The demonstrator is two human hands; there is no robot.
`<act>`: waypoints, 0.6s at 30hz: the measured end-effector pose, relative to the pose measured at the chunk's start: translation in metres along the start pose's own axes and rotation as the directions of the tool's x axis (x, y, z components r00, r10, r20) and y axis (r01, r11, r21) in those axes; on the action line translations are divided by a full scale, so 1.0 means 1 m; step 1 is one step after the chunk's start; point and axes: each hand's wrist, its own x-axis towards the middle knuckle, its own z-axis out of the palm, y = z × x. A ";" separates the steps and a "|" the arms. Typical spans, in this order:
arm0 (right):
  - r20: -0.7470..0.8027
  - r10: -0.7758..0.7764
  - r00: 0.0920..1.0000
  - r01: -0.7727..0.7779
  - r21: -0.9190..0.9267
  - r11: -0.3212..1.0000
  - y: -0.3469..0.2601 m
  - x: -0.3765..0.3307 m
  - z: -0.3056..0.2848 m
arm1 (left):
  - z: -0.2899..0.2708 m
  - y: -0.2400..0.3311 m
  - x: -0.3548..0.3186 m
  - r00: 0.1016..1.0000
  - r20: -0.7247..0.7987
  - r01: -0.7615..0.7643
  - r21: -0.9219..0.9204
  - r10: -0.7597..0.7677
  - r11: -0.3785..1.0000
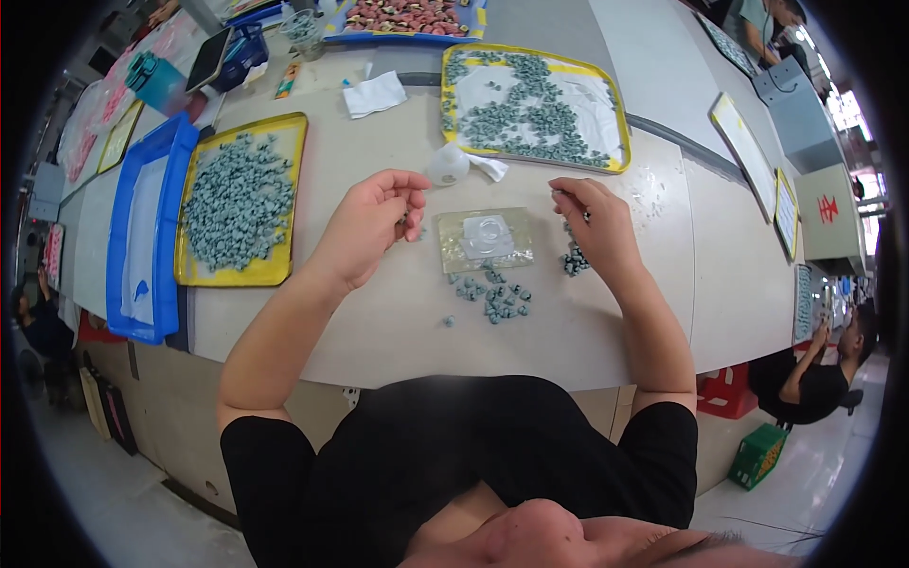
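Note:
My left hand is raised over the table with its fingers curled. Small dark grey-green pieces show at its fingertips. My right hand is held at the other side, thumb and fingers pinched together; what is between them is too small to make out. Below its palm lies a cluster of dark grey-green pieces. Between my hands is a yellowish translucent pad bearing a white square with a clear round dish. Loose grey-green pieces lie scattered on the near side of the pad.
A yellow-rimmed tray of grey-green pieces stands left, beside a blue tray. Another yellow-rimmed tray is far right. A small white round container and a folded white tissue lie beyond my hands. Co-workers sit farther off.

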 end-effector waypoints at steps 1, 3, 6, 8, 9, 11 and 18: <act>-0.004 0.009 1.000 -0.009 -0.006 1.000 0.006 0.003 0.001 | 0.005 0.000 0.008 0.999 -0.048 0.021 -0.074 -0.024 0.997; -0.001 -0.016 1.000 0.016 -0.010 1.000 0.019 0.010 0.004 | 0.008 -0.003 0.024 0.994 -0.087 0.045 -0.150 -0.059 0.988; 0.073 -0.002 0.997 0.005 -0.030 1.000 0.029 0.023 0.012 | -0.008 -0.019 0.045 0.974 -0.203 0.037 -0.302 -0.102 0.953; 0.117 0.023 0.993 -0.017 -0.048 0.999 0.031 0.030 0.020 | -0.030 -0.028 0.055 0.992 -0.101 0.021 -0.428 -0.071 0.903; 0.157 0.042 0.987 -0.032 -0.065 0.997 0.031 0.032 0.025 | -0.037 -0.032 0.060 0.992 -0.099 0.027 -0.430 -0.077 0.902; 0.169 -0.009 0.986 0.021 -0.071 0.997 0.036 0.032 0.032 | -0.042 -0.032 0.067 0.999 0.023 0.048 -0.489 -0.042 0.871; 0.218 -0.209 0.953 0.242 -0.136 0.961 0.039 0.028 0.060 | -0.047 -0.045 0.073 0.986 -0.133 0.030 -0.465 -0.103 0.885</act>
